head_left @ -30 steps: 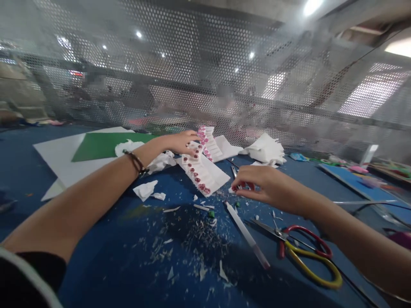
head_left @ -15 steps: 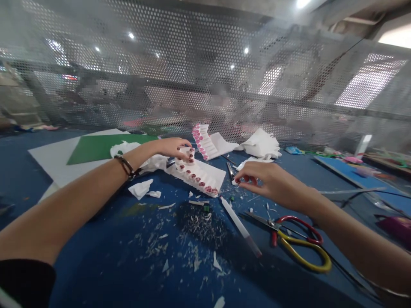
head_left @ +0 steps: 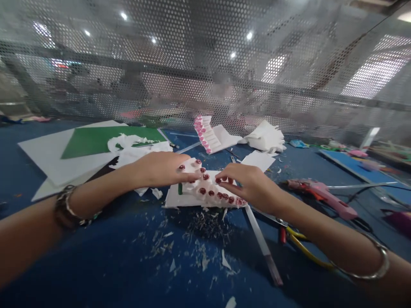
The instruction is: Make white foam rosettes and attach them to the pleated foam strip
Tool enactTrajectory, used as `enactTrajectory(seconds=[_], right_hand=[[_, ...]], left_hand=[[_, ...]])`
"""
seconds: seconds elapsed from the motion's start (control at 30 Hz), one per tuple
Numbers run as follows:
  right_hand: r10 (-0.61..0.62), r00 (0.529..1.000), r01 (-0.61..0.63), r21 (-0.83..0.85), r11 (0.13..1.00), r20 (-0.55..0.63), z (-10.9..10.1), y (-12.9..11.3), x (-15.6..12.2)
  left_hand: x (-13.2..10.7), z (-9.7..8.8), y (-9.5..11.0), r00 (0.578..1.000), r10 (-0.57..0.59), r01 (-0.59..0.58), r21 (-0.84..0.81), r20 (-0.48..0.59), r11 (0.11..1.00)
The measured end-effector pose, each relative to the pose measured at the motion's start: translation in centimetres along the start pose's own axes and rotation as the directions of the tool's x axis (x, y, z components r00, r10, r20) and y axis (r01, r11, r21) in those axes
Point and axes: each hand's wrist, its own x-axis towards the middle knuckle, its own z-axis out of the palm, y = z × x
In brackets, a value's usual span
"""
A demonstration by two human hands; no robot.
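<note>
My left hand [head_left: 157,169] is closed over the left end of a white paper piece with rows of dark red spots [head_left: 211,185], thumb across its front. That piece lies over a flat white sheet [head_left: 173,199] on the blue table. At its upper right edge is my right hand [head_left: 247,182], fingers curled and thumb brought in close; whatever sits between the fingertips is too small to make out. A small green bit [head_left: 180,188] shows beneath my left thumb. Against the piece's right end rests a white pen [head_left: 257,229] with a dark tip end.
Yellow-and-red-handled scissors [head_left: 305,246] lie partly under my right forearm, with a pink glue gun [head_left: 324,196] beyond. Behind stand a pink-spotted pleated paper [head_left: 207,134] and crumpled white paper [head_left: 265,136]. Green sheet [head_left: 86,143] lies left. Paper scraps [head_left: 204,256] litter the front. Perforated screen [head_left: 180,55] closes the back.
My right hand has moved left from beside the narrow metal tool to the spotted paper piece. My left hand has shifted slightly right and lower, turning the piece. The glue gun has come into view.
</note>
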Motion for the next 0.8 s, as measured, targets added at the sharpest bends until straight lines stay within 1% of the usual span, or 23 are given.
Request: enactTrajectory(seconds=[0.17, 0.23, 0.37, 0.5, 0.67, 0.8], right_hand=[[0.004, 1.0, -0.003, -0.049, 0.999, 0.008, 1.0, 0.4, 0.3], [-0.009, 1.0, 0.01, -0.07, 0.997, 0.014, 1.2, 0.4, 0.4], [-0.076, 0.995, 0.082, -0.093, 0.992, 0.066, 1.4, 0.4, 0.4], [-0.116, 0.99, 0.126, -0.142, 0.982, 0.081, 1.4, 0.3, 0.3], [-0.162, 0.984, 0.172, -0.189, 0.967, 0.07, 1.7, 0.4, 0.2], [-0.194, 0.981, 0.193, -0.198, 0.961, 0.011, 2.2, 0.3, 0.2]], left_hand=[[-0.4, 0.9, -0.5, 1.0, 0.013, -0.013, -0.022, -0.024, 1.0], [-0.4, 1.0, -0.4, 1.0, 0.011, -0.011, -0.035, -0.009, 0.999], [-0.5, 0.8, -0.2, 0.999, -0.011, 0.012, -0.04, 0.03, 0.999], [-0.5, 0.7, -0.2, 0.999, -0.008, 0.009, -0.04, 0.034, 0.999], [-0.3, 0.7, -0.3, 1.0, -0.004, 0.005, -0.045, 0.028, 0.999], [-0.3, 0.5, 0.0, 0.998, -0.006, 0.009, -0.058, 0.058, 0.998]])
